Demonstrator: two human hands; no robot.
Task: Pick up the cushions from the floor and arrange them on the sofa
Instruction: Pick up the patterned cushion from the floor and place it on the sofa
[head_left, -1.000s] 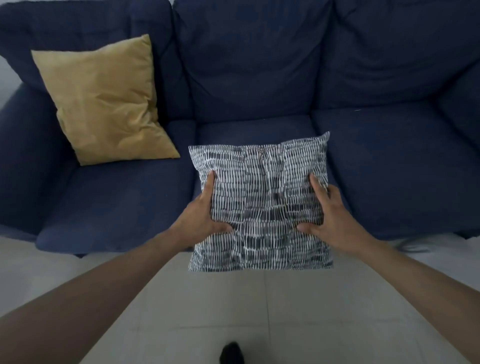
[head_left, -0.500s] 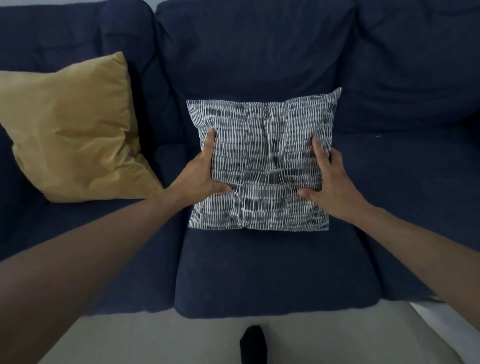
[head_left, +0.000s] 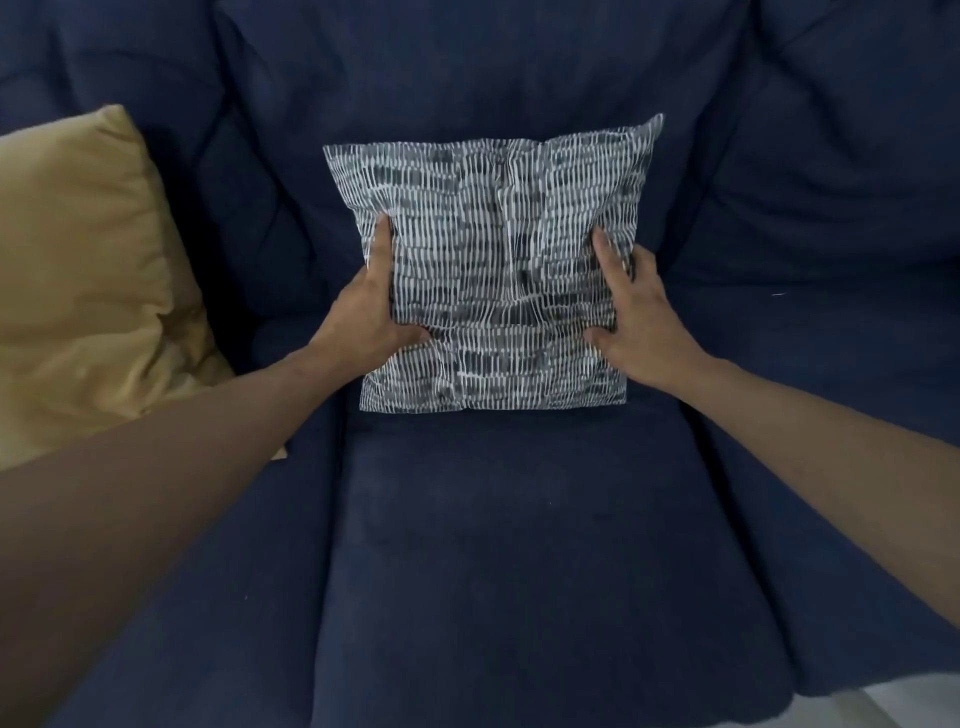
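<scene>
A black-and-white patterned cushion (head_left: 493, 270) stands upright at the back of the navy sofa's (head_left: 519, 545) middle seat, leaning against the backrest. My left hand (head_left: 369, 317) grips its left edge and my right hand (head_left: 631, 317) grips its right edge, thumbs pressed on the front. A mustard-yellow cushion (head_left: 88, 286) leans in the sofa's left corner, apart from the patterned one.
The sofa's right seat (head_left: 831, 415) holds nothing. A sliver of pale floor (head_left: 914, 701) shows at the bottom right, below the sofa's front edge.
Both hands have carried the patterned cushion from above the floor over the seat and set it back against the sofa's backrest. The view has closed in on the sofa.
</scene>
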